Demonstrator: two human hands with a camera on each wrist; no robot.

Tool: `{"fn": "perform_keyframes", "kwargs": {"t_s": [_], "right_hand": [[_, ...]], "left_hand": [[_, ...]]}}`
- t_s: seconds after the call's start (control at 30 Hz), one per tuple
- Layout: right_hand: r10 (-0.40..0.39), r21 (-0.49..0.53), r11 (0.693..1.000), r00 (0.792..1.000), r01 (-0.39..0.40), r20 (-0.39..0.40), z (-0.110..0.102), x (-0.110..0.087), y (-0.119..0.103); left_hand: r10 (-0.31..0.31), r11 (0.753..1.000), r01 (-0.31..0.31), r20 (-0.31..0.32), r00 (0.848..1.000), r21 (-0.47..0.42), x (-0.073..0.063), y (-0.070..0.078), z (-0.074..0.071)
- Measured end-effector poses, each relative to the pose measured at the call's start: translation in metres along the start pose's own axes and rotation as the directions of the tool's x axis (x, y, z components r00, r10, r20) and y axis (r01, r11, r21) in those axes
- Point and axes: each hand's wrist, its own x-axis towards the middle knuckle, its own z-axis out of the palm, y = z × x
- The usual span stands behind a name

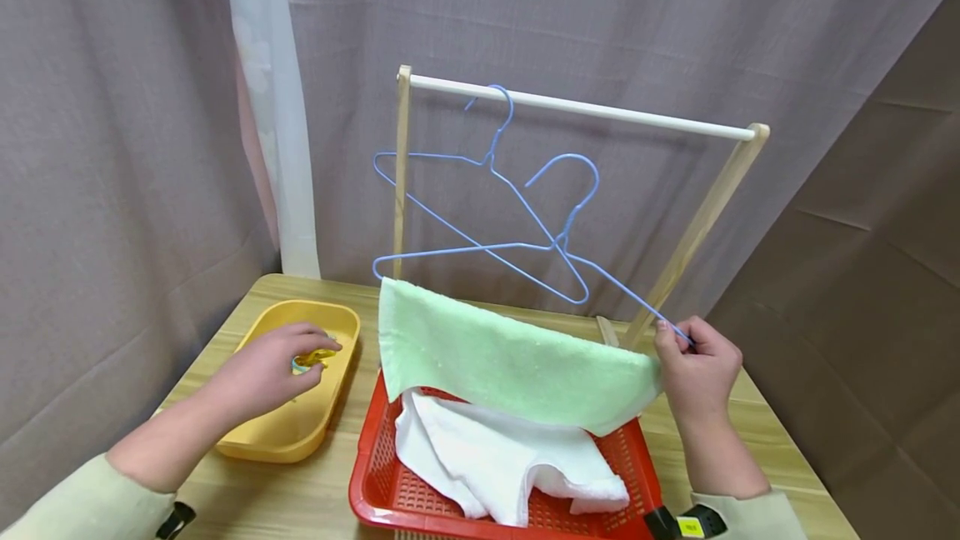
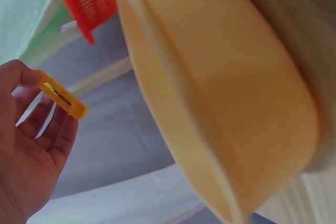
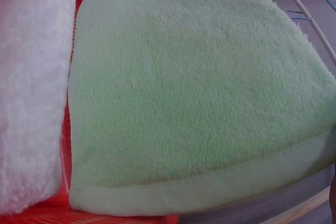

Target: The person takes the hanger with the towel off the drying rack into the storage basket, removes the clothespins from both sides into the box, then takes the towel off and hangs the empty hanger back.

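Clothespin pinched by left hand; right hand (seemingly curled tight) grips lower hanger

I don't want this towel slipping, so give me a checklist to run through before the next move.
1. Right hand grips one end of the lower blue hanger: ok.
2. Green towel hangs across that hanger: ok.
3. Yellow clip is pinched in the left hand: ok.
4. That clip is on the towel: not ok; it is over the yellow tray.
5. The gripped hanger's hook is on the white rail: not ok; it is free.
6. More clips lie in the tray: cannot tell; the left hand covers part of it.
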Motion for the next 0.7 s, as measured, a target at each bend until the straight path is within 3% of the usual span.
{"fn": "perform_keyframes", "kwargs": {"t_s": [0.2,0.43,0.7], "right_hand": [[-0.003,0.003,1.000,1.000,0.003,-0.001,-0.001,0.000,0.004],[0.003,-0.013,1.000,1.000,-0.003,-0.002,-0.002,-0.001,0.006],[-0.011,-0.012,1.000,1.000,0.011,0.000,-0.002,-0.001,0.006]], "left_hand": [[-0.006,1.000,0.005,0.034,0.999,0.031,-0.007,-0.017,0.012],[-0.017,0.994,0.002,0.128,0.992,0.111,-0.014,-0.030,0.023],[0.060,0.976,-0.095,0.177,0.982,0.196,-0.023,-0.044,0.033]]}}
